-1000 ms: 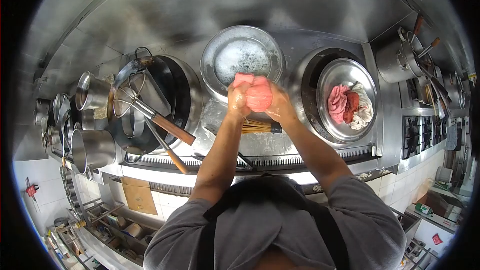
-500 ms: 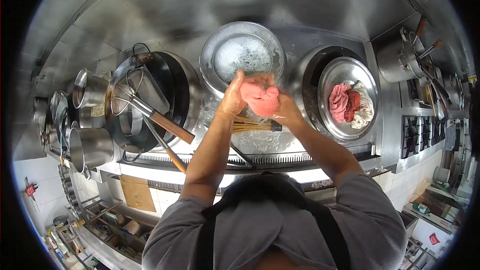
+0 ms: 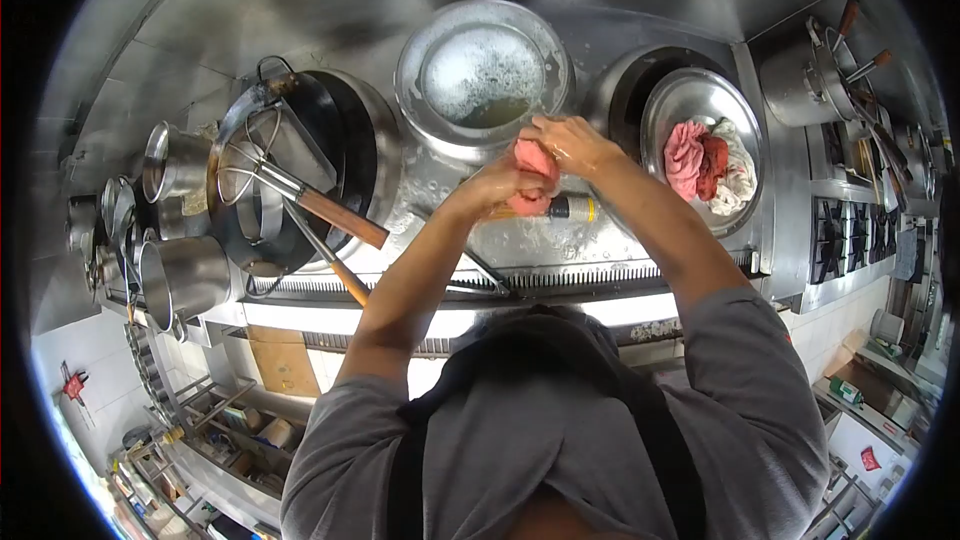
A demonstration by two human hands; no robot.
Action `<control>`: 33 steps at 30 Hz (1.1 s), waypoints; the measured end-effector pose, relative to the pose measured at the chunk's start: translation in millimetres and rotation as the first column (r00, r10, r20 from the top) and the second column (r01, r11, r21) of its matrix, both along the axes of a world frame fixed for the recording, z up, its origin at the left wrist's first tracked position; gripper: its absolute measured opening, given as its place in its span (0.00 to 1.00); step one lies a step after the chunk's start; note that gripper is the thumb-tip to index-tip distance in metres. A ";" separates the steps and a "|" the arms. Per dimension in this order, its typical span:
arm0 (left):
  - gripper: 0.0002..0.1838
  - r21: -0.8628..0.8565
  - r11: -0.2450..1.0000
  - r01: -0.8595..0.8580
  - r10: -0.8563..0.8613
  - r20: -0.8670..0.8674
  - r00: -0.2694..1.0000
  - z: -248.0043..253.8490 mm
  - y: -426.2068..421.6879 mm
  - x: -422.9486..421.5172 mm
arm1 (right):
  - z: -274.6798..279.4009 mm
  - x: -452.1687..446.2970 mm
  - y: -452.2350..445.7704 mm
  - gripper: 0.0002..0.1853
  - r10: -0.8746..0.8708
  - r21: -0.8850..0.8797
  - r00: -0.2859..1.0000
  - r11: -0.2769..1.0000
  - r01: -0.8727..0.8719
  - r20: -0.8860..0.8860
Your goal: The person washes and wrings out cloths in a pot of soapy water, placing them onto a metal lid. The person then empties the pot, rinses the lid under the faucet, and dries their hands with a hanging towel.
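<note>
Pink cloth point(image 3: 538, 158) is bunched between the left hand point(image 3: 497, 186) and the right hand point(image 3: 572, 144), both gripping it, near a metal basin point(image 3: 413, 80) of sudsy liquid. Under it, a brush point(image 3: 580, 209) lies on the steel surface point(image 3: 545, 248); other cloths point(image 3: 713, 166) fill a metal dish point(image 3: 712, 97).

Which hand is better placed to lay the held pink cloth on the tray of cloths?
Probably the right hand: it has hold of the pink cloth and is nearer the tray; the left hand lies farther off.
</note>
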State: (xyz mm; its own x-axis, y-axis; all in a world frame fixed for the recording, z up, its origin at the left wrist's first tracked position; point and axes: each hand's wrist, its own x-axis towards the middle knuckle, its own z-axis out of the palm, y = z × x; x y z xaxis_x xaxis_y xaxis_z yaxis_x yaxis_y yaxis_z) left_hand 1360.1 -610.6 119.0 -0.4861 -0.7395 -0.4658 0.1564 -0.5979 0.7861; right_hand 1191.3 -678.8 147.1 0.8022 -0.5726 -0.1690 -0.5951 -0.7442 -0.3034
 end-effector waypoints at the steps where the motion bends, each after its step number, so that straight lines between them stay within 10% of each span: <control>1: 0.21 -0.144 0.988 0.057 -0.039 0.125 0.991 -5.8 3.9 -5.5 | -9.5 -2.4 4.1 0.20 0.000 0.015 1.000 1.000 0.000 -0.003; 3: 0.25 -0.206 0.979 -0.002 0.068 0.317 0.946 -16.2 6.0 -24.6 | -21.9 -5.9 6.3 0.21 -0.074 -0.051 0.997 0.996 0.075 0.010; 5: 0.27 -0.514 0.830 0.215 0.317 0.753 0.576 -27.0 13.2 -33.7 | -23.2 -11.7 14.6 0.21 -0.091 0.013 0.996 0.996 0.091 -0.019; 21: 0.24 -0.742 0.119 0.660 0.641 0.565 0.519 -72.8 22.3 -60.8 | -97.3 -49.8 100.4 0.20 -0.829 0.476 0.538 0.538 0.696 0.151; 26: 0.25 -0.800 0.193 0.569 0.599 0.555 0.577 -44.0 3.1 -97.8 | -43.9 -89.8 99.0 0.20 -0.961 0.795 0.174 0.277 0.540 0.216; 29: 0.28 -0.848 0.399 0.349 0.438 0.511 0.740 -1.6 -18.1 -129.7 | -53.9 -160.6 76.9 0.18 -0.853 0.790 0.165 0.521 0.323 0.495; 33: 0.32 -0.929 0.352 0.114 0.381 0.253 0.889 43.2 -52.5 -141.1 | -4.6 -220.5 52.8 0.25 -0.785 0.357 0.118 0.403 0.843 0.609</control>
